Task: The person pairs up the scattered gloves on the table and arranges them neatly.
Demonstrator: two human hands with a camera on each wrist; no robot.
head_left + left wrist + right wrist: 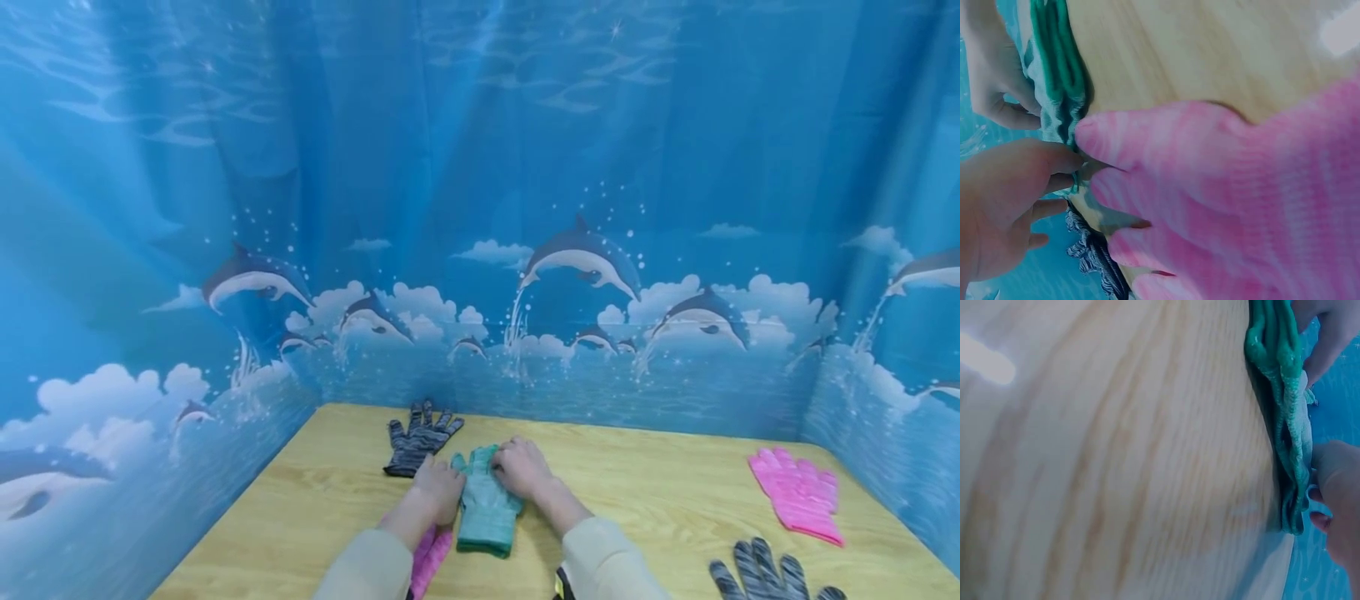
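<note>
1 green glove bundle (487, 510) pinched by right hand (521, 467), touched by left hand (438, 487) (grip unclear); 2 pink gloves (799, 495), 2 grey gloves (422, 443) seen.

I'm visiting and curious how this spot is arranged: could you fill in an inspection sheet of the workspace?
Surface: pale wood-grain table, glare spots in both wrist views.
Job's things: green knit glove, cuff toward the person.
Clutter: mottled pink knit glove at right; a second pink one left of the green glove; black-and-grey knit glove at the back; a similar one front right, cut off.
Hands: left hand and right hand touch the green glove's opposite sides; pinching unclear.
Cables: nothing seen.
Surroundings: blue dolphin-print hanging sheet.
</note>
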